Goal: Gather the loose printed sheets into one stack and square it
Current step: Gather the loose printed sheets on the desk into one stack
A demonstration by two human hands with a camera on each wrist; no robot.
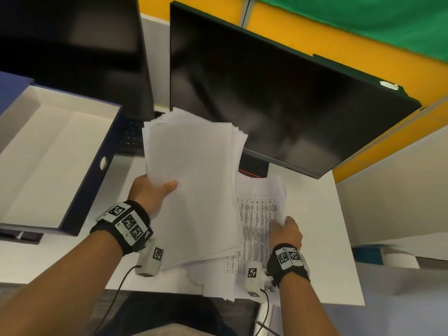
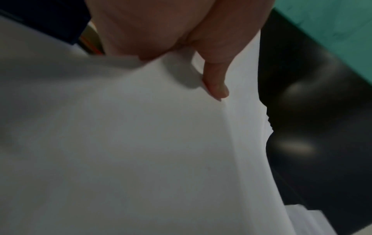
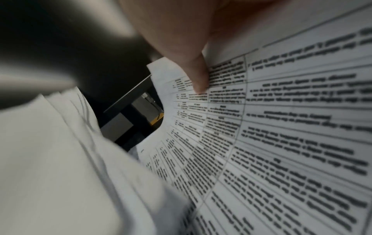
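**Both hands full of paper**

Lower right, the right hand [image 1: 286,232] pinches a white sheet printed with a dense table [image 1: 258,214], thumb pressed on the text. Centre frame, the left hand [image 1: 150,194] grips a thick, uneven stack of blank-faced white sheets [image 1: 191,180], thumb on top. Beyond sits a black monitor [image 1: 278,93]; upper left, an open blue box file [image 1: 48,161].
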